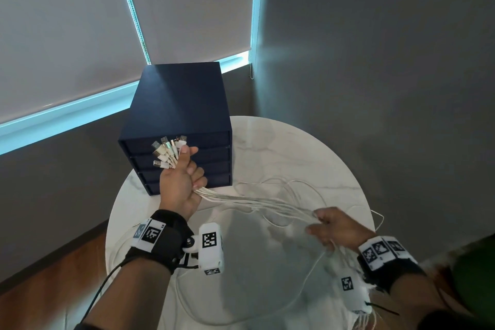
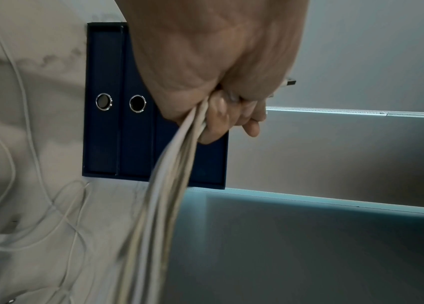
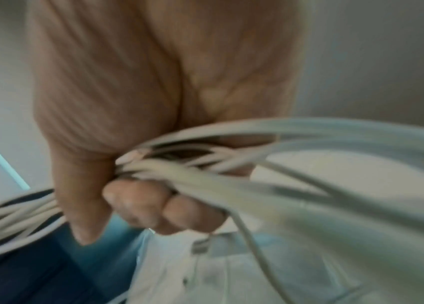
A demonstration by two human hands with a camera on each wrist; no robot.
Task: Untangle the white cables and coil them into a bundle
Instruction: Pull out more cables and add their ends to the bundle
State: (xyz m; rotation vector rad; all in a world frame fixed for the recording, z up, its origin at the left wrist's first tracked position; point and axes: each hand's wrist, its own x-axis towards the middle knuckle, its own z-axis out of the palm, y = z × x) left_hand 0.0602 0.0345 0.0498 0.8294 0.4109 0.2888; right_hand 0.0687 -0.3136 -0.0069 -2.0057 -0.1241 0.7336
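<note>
While the left hand (image 1: 180,183) grips the thin white cables (image 1: 257,202) near their plugs and the right hand (image 1: 332,225) clutches them further right above the round marble table (image 1: 308,147), slack loops could knot.

My left hand (image 1: 179,185) is raised ahead of me, thumb up, fingers curled tight into a fist around the white cables (image 1: 257,202). My right hand (image 1: 332,228) sits lower and to the right, palm down, fingers closed on the same strands. Right wrist view is blurred, so exact finger placement there is unclear; both forearms angle inward, wrist straps on.
</note>
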